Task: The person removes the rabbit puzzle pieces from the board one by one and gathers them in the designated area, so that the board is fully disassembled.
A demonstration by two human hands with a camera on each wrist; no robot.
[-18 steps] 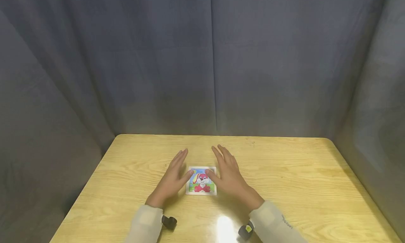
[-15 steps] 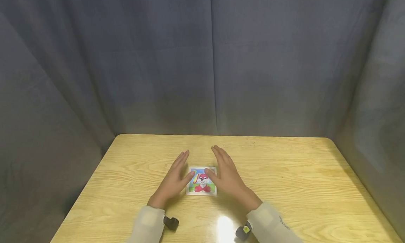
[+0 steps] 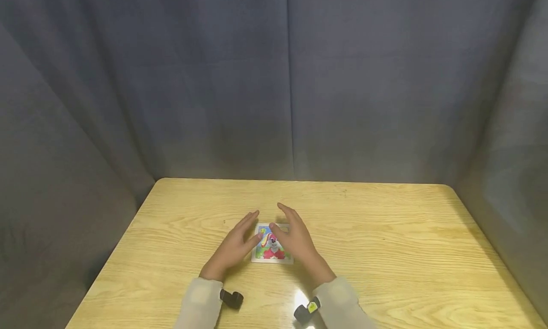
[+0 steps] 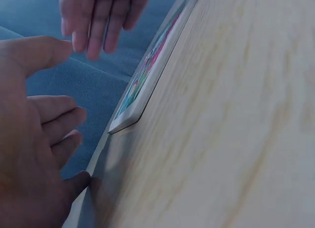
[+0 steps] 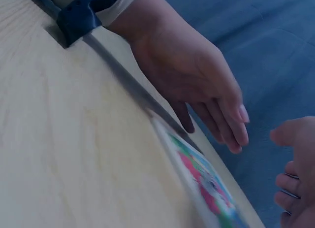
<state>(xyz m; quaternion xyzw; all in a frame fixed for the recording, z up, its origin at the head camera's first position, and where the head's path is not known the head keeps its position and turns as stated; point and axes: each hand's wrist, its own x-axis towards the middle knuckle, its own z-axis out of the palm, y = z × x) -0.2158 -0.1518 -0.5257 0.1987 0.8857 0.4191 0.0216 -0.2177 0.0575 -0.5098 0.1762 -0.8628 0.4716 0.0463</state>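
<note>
A small square picture board (image 3: 274, 254) with a white border lies flat on the wooden table, showing a pink cartoon animal with long ears. My left hand (image 3: 233, 247) hovers at the board's left side, fingers extended forward, its thumb over the picture's upper left in the head view. On the opposite side is my right hand (image 3: 298, 241), fingers loosely bent and thumb overlapping the top of the picture. Both palms face each other with a gap between them. From the left wrist, the board (image 4: 147, 73) shows as a thin slab, with the left hand (image 4: 34, 134) above the tabletop.
The light wood-grain table (image 3: 385, 234) extends on all sides of the board. Dark grey curtains (image 3: 222, 81) hang behind it and along both sides. Each wrist carries a small black camera (image 3: 231, 299) on a strap.
My right hand has moved left, bringing its thumb farther over the picture. My left hand has shifted slightly right, so the hands are closer together. The board stays in place.
</note>
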